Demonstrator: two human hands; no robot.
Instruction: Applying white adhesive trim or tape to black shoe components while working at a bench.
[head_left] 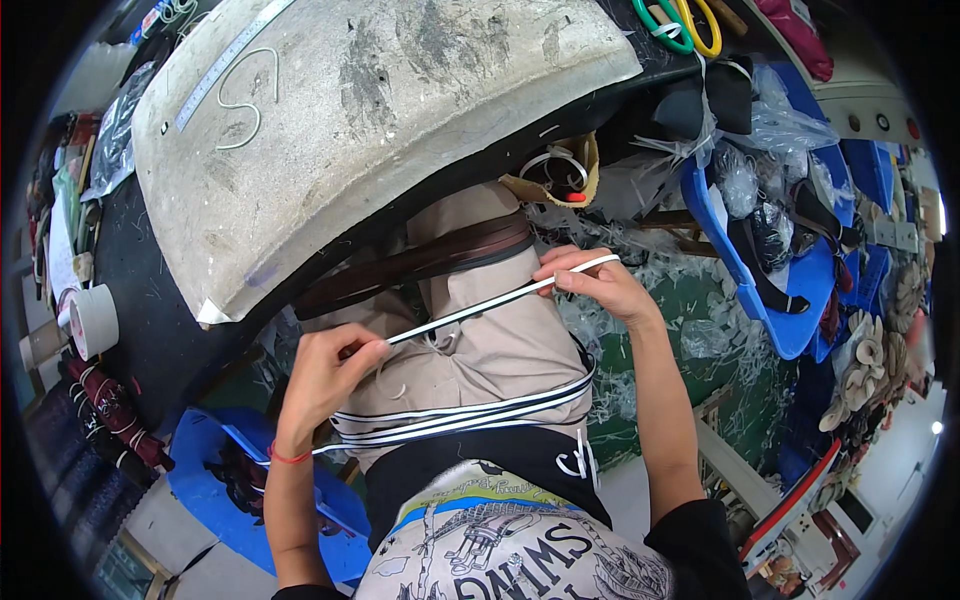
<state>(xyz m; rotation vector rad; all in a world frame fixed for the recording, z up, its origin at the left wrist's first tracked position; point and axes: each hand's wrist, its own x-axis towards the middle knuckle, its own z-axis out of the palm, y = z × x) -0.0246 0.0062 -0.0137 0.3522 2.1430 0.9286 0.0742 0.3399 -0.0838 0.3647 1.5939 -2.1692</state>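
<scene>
I observe a white strip (500, 301) pinched taut between left hand (330, 372) and right hand (608, 290), near a stained board (400, 110) and blue bins (792, 332).

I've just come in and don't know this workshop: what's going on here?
A person holds a narrow white-and-dark strip stretched slantwise above their lap, pinched by the left hand and, higher up in the picture, the right hand. Black-and-white bands lie across the lap, and brown bands across the legs. Beyond, a ruler lies on a stained grey board.
</scene>
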